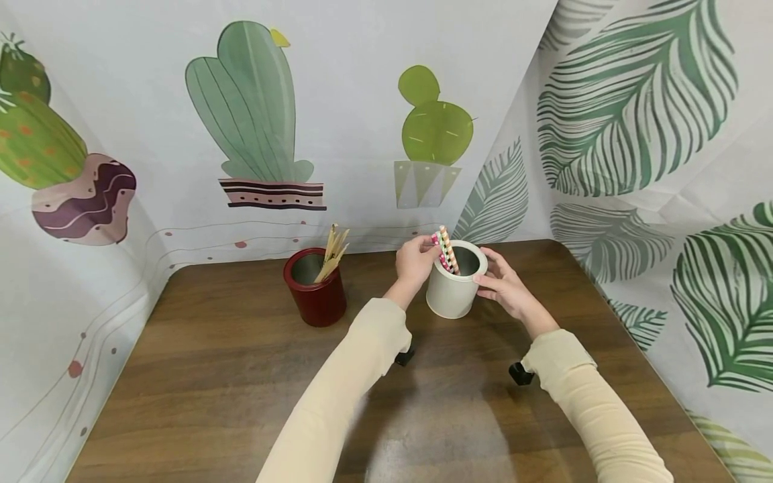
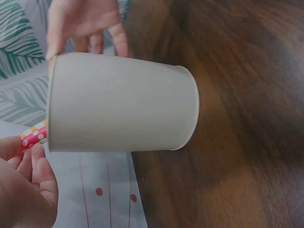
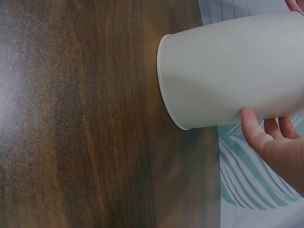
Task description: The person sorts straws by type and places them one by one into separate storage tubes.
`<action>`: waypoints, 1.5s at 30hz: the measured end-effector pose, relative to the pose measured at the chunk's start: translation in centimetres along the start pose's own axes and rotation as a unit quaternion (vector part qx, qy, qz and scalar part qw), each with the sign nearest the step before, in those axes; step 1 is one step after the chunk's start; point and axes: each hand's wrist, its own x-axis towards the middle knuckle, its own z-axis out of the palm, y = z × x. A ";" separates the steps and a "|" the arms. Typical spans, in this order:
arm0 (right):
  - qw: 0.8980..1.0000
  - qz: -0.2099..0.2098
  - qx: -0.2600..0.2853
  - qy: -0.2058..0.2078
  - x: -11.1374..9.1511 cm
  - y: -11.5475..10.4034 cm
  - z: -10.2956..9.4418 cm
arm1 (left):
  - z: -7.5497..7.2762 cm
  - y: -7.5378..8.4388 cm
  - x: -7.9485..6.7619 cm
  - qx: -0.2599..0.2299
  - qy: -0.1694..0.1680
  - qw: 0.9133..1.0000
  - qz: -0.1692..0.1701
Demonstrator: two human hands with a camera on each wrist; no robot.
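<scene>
A cream metal canister [image 1: 451,295] stands upright on the wooden table, its mouth facing up. Several patterned paper straws [image 1: 447,251], pink-dotted and striped among them, lean inside it at the left of the rim. My left hand [image 1: 417,260] pinches the straws near their upper part; in the left wrist view its fingers meet a pink-dotted straw [image 2: 34,137] just outside the mouth. On the other side, my right hand [image 1: 506,285] holds the canister, thumb toward the front and fingers round the right side. The straws' lower ends are hidden inside.
Left of the canister stands a dark red canister [image 1: 317,302] with several thin tan wooden sticks [image 1: 332,255] leaning to its right. A patterned cloth wall [image 1: 356,121] rises right behind the table [image 1: 241,402]. Black wrist mounts [image 1: 521,373] hang below the sleeves.
</scene>
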 end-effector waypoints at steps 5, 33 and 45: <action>1.000 -0.002 0.005 0.000 0.0 0.1 0.0 | 0.6 -0.2 -0.4 0.040 -0.016 0.999 0.001; 1.000 -0.003 0.002 0.002 0.2 0.3 0.0 | 2.9 -5.0 -3.6 -0.007 -0.068 0.993 0.094; 1.000 -0.001 -0.012 0.004 0.1 0.1 -0.1 | 3.9 -5.0 -4.3 -0.029 -0.039 0.995 0.086</action>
